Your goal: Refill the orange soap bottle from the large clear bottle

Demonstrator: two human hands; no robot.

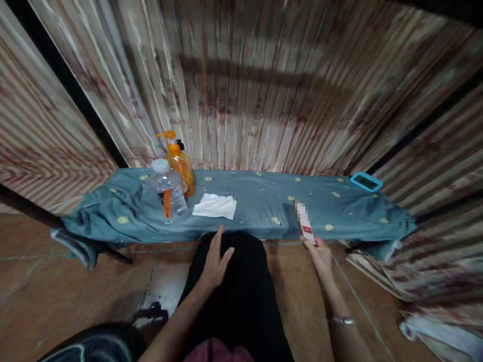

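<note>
My right hand [319, 251] grips the lower end of a slim, pale box with a red patch [307, 229], holding it tilted over the front edge of the cloth-covered bench [260, 201]. The box's upper end is blurred out. Over my thigh, my left hand [217, 261] has its thumb and forefinger apart and holds nothing. Just beyond it, a folded white cloth or tissue [215, 206] lies flat on the bench. To its left stand a clear plastic bottle with a white cap [171, 193] and an orange pump bottle [184, 171].
A blue-framed device with a dark screen [366, 182] lies at the bench's far right. Striped curtains [241, 90] hang behind and at both sides. Dark poles [71, 95] slant down at the sides. A dark rounded object [94, 344] is on the floor at lower left.
</note>
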